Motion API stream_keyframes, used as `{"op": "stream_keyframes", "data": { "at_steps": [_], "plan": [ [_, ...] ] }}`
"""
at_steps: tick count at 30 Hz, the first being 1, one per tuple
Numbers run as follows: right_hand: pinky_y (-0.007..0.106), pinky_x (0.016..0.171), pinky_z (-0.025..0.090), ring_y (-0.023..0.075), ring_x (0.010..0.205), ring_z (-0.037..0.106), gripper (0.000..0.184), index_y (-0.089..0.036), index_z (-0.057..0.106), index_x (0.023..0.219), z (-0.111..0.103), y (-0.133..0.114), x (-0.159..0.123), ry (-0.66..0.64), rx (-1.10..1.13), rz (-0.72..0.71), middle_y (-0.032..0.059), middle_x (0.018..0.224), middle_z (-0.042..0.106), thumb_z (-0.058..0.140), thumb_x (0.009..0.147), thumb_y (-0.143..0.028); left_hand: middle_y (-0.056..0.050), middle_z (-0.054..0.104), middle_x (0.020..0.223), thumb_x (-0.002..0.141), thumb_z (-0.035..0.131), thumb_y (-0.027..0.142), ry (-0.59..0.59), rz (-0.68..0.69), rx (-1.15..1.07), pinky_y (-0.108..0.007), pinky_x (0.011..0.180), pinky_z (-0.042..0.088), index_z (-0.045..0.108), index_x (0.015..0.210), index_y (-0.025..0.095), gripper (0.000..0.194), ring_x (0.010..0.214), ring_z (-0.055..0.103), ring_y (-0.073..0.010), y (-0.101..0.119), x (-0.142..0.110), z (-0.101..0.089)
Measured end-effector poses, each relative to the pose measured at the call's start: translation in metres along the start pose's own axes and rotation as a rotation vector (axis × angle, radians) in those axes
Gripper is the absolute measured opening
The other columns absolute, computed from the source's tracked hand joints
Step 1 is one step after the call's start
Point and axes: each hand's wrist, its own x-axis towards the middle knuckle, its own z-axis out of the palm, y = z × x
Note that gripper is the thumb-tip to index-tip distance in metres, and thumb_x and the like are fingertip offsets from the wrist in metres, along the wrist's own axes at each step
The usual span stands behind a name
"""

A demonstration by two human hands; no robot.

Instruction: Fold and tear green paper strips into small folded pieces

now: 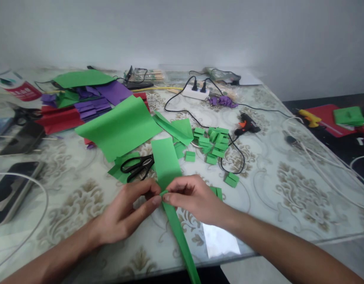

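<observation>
My left hand (pixel 127 211) and my right hand (pixel 192 197) meet at the table's near middle, fingertips pinched together on a long green paper strip (pixel 179 234). The strip runs from the pinch down past the table's near edge. A wider green paper piece (pixel 166 159) lies just beyond my fingers. Black scissors (pixel 137 166) rest on green scraps a little left of it. Several small folded green paper pieces (pixel 214 144) are heaped to the right, beyond my right hand.
A large green sheet (pixel 119 128) lies over red and purple paper at the back left. A black glue gun (pixel 246 124) and its cord lie at right, a white power strip (pixel 195 92) at the back. A phone (pixel 13 189) sits at the left edge.
</observation>
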Motion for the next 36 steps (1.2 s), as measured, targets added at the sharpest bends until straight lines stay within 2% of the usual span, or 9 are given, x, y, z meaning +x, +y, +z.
{"op": "stream_keyframes", "data": {
  "at_steps": [8, 12, 17, 21, 24, 29, 32, 36],
  "plan": [
    [0.024, 0.053, 0.032, 0.0101, 0.058, 0.048, 0.034, -0.016, 0.070, 0.071, -0.001, 0.002, 0.000, -0.030, -0.042, 0.041, -0.0040, 0.060, 0.057, 0.087, 0.076, -0.044, 0.003, 0.051, 0.068, 0.106, 0.049, 0.033, -0.030, -0.031, -0.094, -0.022, 0.055, 0.039, 0.055, 0.078, 0.019, 0.032, 0.061, 0.047, -0.0122, 0.002, 0.004, 0.001],
    [0.026, 0.058, 0.037, 0.0117, 0.061, 0.052, 0.035, -0.017, 0.071, 0.072, -0.001, 0.001, 0.000, -0.025, -0.081, 0.008, -0.0025, 0.062, 0.059, 0.082, 0.082, -0.049, 0.003, 0.052, 0.066, 0.105, 0.051, 0.033, -0.010, -0.062, -0.137, -0.022, 0.054, 0.038, 0.055, 0.076, 0.019, 0.033, 0.060, 0.046, -0.0118, 0.001, 0.004, 0.003],
    [0.028, 0.070, 0.047, 0.0136, 0.068, 0.058, 0.050, -0.017, 0.065, 0.066, -0.001, 0.004, 0.001, -0.030, 0.001, -0.048, -0.0003, 0.066, 0.062, 0.069, 0.091, -0.060, 0.002, 0.052, 0.065, 0.105, 0.052, 0.033, 0.032, -0.080, -0.174, -0.022, 0.054, 0.038, 0.055, 0.074, 0.018, 0.034, 0.059, 0.046, -0.0118, 0.000, 0.004, 0.006],
    [0.027, 0.069, 0.049, 0.0133, 0.067, 0.060, 0.049, -0.015, 0.071, 0.075, 0.000, 0.007, -0.001, -0.089, -0.014, 0.022, 0.0005, 0.069, 0.066, 0.075, 0.087, -0.063, 0.001, 0.058, 0.067, 0.106, 0.052, 0.035, 0.039, -0.084, -0.257, -0.022, 0.058, 0.043, 0.058, 0.077, 0.018, 0.034, 0.062, 0.052, -0.0124, -0.003, 0.003, 0.007],
    [0.029, 0.073, 0.053, 0.0156, 0.071, 0.067, 0.049, -0.014, 0.075, 0.083, 0.002, 0.007, -0.002, -0.135, 0.012, 0.076, 0.0038, 0.073, 0.073, 0.077, 0.084, -0.063, 0.000, 0.060, 0.068, 0.108, 0.049, 0.036, 0.029, -0.106, -0.327, -0.024, 0.060, 0.046, 0.057, 0.080, 0.019, 0.034, 0.063, 0.056, -0.0134, -0.005, 0.001, 0.006],
    [0.033, 0.076, 0.059, 0.0192, 0.075, 0.075, 0.050, -0.013, 0.076, 0.084, 0.003, 0.008, -0.002, -0.144, 0.108, 0.098, 0.0074, 0.080, 0.078, 0.080, 0.081, -0.063, 0.001, 0.056, 0.067, 0.106, 0.053, 0.036, 0.115, -0.105, -0.182, -0.024, 0.057, 0.043, 0.057, 0.076, 0.019, 0.034, 0.061, 0.052, -0.0133, -0.007, 0.001, 0.003],
    [0.030, 0.071, 0.057, 0.0179, 0.074, 0.074, 0.043, -0.015, 0.077, 0.082, 0.002, 0.010, -0.003, -0.099, -0.006, 0.026, 0.0067, 0.080, 0.078, 0.077, 0.087, -0.058, 0.001, 0.058, 0.068, 0.105, 0.052, 0.036, 0.108, -0.088, -0.159, -0.024, 0.058, 0.044, 0.059, 0.078, 0.019, 0.033, 0.063, 0.053, -0.0137, -0.007, 0.002, 0.001],
    [0.027, 0.066, 0.053, 0.0172, 0.072, 0.070, 0.035, -0.017, 0.077, 0.080, 0.001, 0.013, -0.006, -0.044, -0.252, -0.063, 0.0056, 0.079, 0.077, 0.073, 0.094, -0.048, 0.000, 0.063, 0.076, 0.105, 0.056, 0.038, 0.099, -0.105, -0.181, -0.025, 0.063, 0.048, 0.063, 0.090, 0.019, 0.025, 0.069, 0.059, -0.0149, -0.005, 0.003, 0.004]
  ]
}}
